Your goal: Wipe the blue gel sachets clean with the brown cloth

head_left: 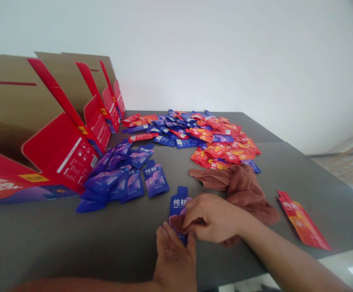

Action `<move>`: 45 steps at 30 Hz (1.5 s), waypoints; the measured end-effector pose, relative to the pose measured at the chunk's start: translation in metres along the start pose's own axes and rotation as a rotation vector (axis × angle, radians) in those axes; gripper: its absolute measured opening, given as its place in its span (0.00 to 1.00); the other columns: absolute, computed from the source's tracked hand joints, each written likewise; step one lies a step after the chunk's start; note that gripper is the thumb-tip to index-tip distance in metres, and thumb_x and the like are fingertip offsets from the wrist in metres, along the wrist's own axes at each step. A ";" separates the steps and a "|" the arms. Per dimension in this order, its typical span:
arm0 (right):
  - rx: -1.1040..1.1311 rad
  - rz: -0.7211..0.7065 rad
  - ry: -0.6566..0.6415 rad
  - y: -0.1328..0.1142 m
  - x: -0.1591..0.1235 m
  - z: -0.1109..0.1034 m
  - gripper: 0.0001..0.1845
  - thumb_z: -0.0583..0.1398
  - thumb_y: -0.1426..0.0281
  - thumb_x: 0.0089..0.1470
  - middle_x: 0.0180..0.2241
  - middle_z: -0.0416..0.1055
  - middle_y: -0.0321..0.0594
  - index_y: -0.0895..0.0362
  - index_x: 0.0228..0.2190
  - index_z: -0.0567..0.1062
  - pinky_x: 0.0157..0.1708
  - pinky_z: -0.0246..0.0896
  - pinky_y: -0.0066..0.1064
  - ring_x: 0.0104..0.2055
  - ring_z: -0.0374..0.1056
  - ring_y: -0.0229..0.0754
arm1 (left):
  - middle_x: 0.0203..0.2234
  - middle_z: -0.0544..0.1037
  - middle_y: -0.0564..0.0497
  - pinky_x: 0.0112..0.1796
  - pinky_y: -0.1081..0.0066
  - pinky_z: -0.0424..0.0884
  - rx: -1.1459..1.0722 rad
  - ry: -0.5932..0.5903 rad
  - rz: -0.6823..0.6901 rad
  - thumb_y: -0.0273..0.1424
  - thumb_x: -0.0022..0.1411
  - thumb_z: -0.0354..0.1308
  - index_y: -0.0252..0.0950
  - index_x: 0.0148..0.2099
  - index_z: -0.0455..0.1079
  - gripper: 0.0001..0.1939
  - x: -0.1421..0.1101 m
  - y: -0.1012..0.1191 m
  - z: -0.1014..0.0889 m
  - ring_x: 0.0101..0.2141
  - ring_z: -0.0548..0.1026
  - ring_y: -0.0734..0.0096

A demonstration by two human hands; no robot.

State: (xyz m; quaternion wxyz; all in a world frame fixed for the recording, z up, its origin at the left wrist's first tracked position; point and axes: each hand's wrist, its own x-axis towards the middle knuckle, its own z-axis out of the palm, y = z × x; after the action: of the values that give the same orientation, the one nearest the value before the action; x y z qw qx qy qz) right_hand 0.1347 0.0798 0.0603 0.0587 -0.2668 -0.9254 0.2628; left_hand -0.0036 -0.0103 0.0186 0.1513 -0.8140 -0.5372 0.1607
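A blue-purple sachet (178, 201) with a narrow top lies flat on the table in front of me. My left hand (174, 253) grips its lower end, with the fingers at the left edge and the thumb on the right. Bunched in the pinched fingers of my right hand (211, 217) is part of a brown cloth (245, 188), pressed against the sachet's face. The rest of the cloth trails behind that hand, crumpled on the table. My hands cover the lower part of the sachet.
Purple sachets (115, 178) lie loosely piled at left beside open red cardboard boxes (73, 156). Farther back spreads a mixed heap of red and blue sachets (194, 132). A single red-orange sachet (303, 221) lies near the right edge of the grey table (128, 239). A white wall stands behind.
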 end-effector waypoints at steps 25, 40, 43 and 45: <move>-0.013 0.035 0.014 0.004 -0.002 -0.003 0.12 0.54 0.76 0.47 0.30 0.72 0.35 0.55 0.31 0.76 0.31 0.51 0.25 0.33 0.64 0.36 | 0.44 0.74 0.33 0.45 0.51 0.65 0.044 0.017 0.014 0.21 0.53 0.51 0.49 0.52 0.62 0.25 0.000 0.000 0.005 0.44 0.72 0.51; -0.074 0.087 0.069 0.004 0.004 0.000 0.12 0.53 0.72 0.53 0.32 0.71 0.37 0.54 0.37 0.75 0.32 0.51 0.26 0.34 0.64 0.36 | 0.44 0.73 0.29 0.45 0.50 0.66 -0.060 0.038 -0.011 0.18 0.53 0.51 0.46 0.54 0.58 0.28 0.000 0.001 0.006 0.44 0.72 0.51; -0.001 -0.003 -0.009 0.000 0.001 -0.001 0.12 0.54 0.75 0.50 0.32 0.72 0.34 0.54 0.34 0.75 0.32 0.51 0.25 0.34 0.65 0.35 | 0.45 0.73 0.30 0.45 0.49 0.66 -0.078 0.010 0.021 0.19 0.53 0.51 0.47 0.52 0.60 0.26 0.000 0.000 0.007 0.45 0.71 0.50; 0.022 -0.005 -0.028 0.002 0.000 -0.003 0.13 0.54 0.76 0.49 0.31 0.73 0.33 0.54 0.33 0.76 0.31 0.52 0.24 0.33 0.65 0.35 | 0.45 0.73 0.31 0.45 0.48 0.65 -0.105 0.014 0.013 0.19 0.54 0.50 0.47 0.52 0.62 0.25 0.000 0.001 0.009 0.45 0.71 0.50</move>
State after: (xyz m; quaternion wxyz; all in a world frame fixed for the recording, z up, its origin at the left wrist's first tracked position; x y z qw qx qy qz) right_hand 0.1368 0.0824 0.0618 0.0494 -0.2601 -0.9238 0.2765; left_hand -0.0062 -0.0097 0.0103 0.1110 -0.8254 -0.5386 0.1275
